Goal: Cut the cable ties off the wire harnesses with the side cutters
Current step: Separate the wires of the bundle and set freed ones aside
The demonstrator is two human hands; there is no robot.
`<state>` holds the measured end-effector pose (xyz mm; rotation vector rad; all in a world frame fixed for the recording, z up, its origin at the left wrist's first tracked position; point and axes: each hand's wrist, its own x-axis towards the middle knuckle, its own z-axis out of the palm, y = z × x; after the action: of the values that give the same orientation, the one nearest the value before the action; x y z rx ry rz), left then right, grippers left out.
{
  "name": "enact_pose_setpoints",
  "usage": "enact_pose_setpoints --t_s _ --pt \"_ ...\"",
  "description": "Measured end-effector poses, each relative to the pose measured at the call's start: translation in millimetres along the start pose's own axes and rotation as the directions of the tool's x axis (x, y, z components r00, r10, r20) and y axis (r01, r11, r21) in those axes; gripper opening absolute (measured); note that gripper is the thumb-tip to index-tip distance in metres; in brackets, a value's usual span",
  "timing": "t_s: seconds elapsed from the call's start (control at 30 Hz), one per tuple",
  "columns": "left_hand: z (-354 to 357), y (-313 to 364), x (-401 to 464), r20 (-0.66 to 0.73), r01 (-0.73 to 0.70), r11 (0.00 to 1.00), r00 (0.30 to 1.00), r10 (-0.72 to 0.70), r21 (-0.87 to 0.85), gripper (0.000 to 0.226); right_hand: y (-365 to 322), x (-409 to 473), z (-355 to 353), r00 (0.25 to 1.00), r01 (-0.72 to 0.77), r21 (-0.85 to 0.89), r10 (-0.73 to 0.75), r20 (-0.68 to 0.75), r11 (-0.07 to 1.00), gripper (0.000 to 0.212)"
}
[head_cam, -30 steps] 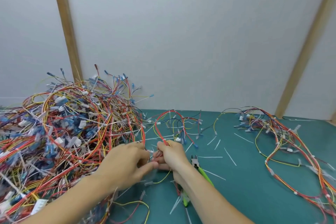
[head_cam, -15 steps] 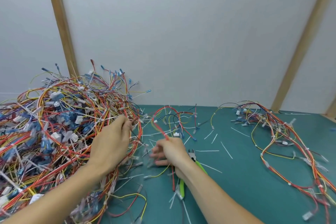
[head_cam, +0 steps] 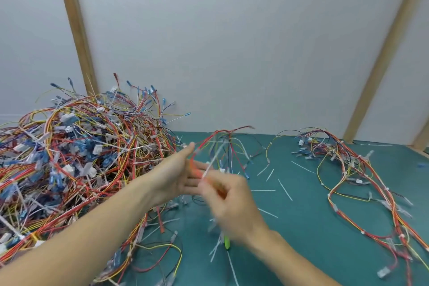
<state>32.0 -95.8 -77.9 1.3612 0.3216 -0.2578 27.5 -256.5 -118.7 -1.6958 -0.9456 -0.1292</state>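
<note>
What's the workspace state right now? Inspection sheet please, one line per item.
Surface: teal table mat.
Job's things: big harness pile at left; small harness lifted in the middle; side cutters, only a green handle tip showing under the right hand.
Clutter: cut cable ties scattered on the mat.
Grippers: left hand open, fingers straight; right hand blurred, pinching the wires.
Cables: loose harness at right.
Surroundings: white wall, wooden battens.

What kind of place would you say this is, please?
Probably a wiring rework bench: a big tangled heap of multicoloured wire harnesses, cut white cable ties scattered on a teal work mat, plain white wall panels behind.
</note>
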Motion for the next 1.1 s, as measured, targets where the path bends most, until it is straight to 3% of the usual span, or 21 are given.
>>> enact_pose_setpoints --t_s 0.07,0.13,0.2,0.27,0.3,0.37,0.43,0.47,0.53,0.6,0.67,0.7,0.73,0.77,0.83,0.9,1.0,1.07,1.1 --pt "10.2 -0.1 6.4 0.012 0.002 0.98 1.0 0.001 -0.197 0.066 1.6 -12.0 -6.1 0.971 0.069 -0.199 -0.02 0.238 0.978 0.034" --pt "15.8 -1.6 14.6 -0.089 -0.11 0.948 0.992 0.087 -0.299 0.049 3.5 -16.5 -19.0 0.93 0.017 -0.277 0.086 0.357 0.961 0.034" --pt "17.3 -1.6 20.9 -0.135 -0.211 0.927 0.975 0.177 -0.309 0.037 4.9 -17.2 -36.0 0.869 -0.138 -0.207 0.219 0.443 0.969 0.035" --pt "21.1 0.2 20.6 -0.109 -0.293 0.926 0.956 0.274 -0.239 0.035 8.1 -12.3 -52.5 0.871 -0.35 0.033 0.313 0.378 0.936 0.044" --pt "25.3 1.2 17.6 -0.09 -0.336 0.925 0.942 0.324 -0.176 0.034 12.5 -6.6 -60.9 0.882 -0.447 0.202 0.392 0.261 0.872 0.055" --pt "37.4 6.0 8.1 -0.03 -0.414 0.908 0.91 0.413 -0.059 0.031 25.4 10.4 -79.1 0.783 -0.554 0.56 0.614 0.099 0.616 0.079" --pt "50.4 13.0 -4.1 0.072 -0.496 0.866 0.868 0.492 0.067 0.025 36.7 28.1 -93.7 0.664 -0.548 0.779 0.725 0.184 0.304 0.091" --pt "56.0 16.2 -10.0 0.14 -0.552 0.819 0.833 0.535 0.157 0.022 39.7 35.6 -99.0 0.644 -0.534 0.822 0.725 0.243 0.199 0.094" --pt "64.4 20.6 -22.5 0.311 -0.683 0.635 0.73 0.609 0.362 0.023 42.1 50.3 -107.5 0.667 -0.504 0.851 0.692 0.274 0.149 0.096" --pt "69.6 22.0 -31.9 0.479 -0.722 0.286 0.651 0.589 0.63 0.026 38.2 63.7 -117.3 0.722 -0.454 0.873 0.648 0.243 0.178 0.082" --pt "67.0 24.5 -35.3 0.532 -0.504 -0.208 0.671 0.517 0.838 0.033 29.7 76.7 -128.8 0.781 -0.407 0.886 0.588 0.211 0.222 0.062" --pt "62.7 26.4 -35.7 0.535 -0.371 -0.391 0.659 0.528 0.843 0.039 25.3 82.0 -133.5 0.814 -0.363 0.904 0.549 0.191 0.224 0.06" --pt "57.1 29.5 -35.4 0.549 -0.289 -0.488 0.621 0.56 0.824 0.046 22.8 86.1 -137.6 0.84 -0.296 0.933 0.521 0.152 0.205 0.061" --pt "50.3 33.0 -33.2 0.552 -0.244 -0.521 0.585 0.594 0.818 0.05 22.8 89.0 -140.7 0.857 -0.225 0.956 0.505 0.101 0.19 0.064" --pt "37.4 35.3 -23.7 0.509 -0.199 -0.492 0.572 0.644 0.847 0.05 23.5 87.6 -142.6 0.88 -0.214 0.949 0.468 0.084 0.232 0.076" --pt "28.8 22.6 -8.3 0.488 -0.184 -0.496 0.635 0.599 0.848 0.047 28.8 78.3 -134.9 0.885 -0.346 0.867 0.432 0.174 0.359 0.08" --pt "18.7 -20.1 12.7 0.384 -0.172 -0.439 0.803 0.456 0.882 0.05 47.1 60.1 -115.0 0.814 -0.447 0.717 0.575 0.078 0.535 0.033" --pt "10.2 -41.3 17.2 0.33 -0.247 -0.264 0.879 0.345 0.932 0.059 59.6 46.7 -105.5 0.784 -0.447 0.708 0.621 0.016 0.546 0.017" --pt "7.3 -46.5 16.5 0.33 -0.321 -0.08 0.896 0.296 0.944 0.066 64.8 40.1 -102.9 0.777 -0.44 0.733 0.629 0.021 0.519 0.02"
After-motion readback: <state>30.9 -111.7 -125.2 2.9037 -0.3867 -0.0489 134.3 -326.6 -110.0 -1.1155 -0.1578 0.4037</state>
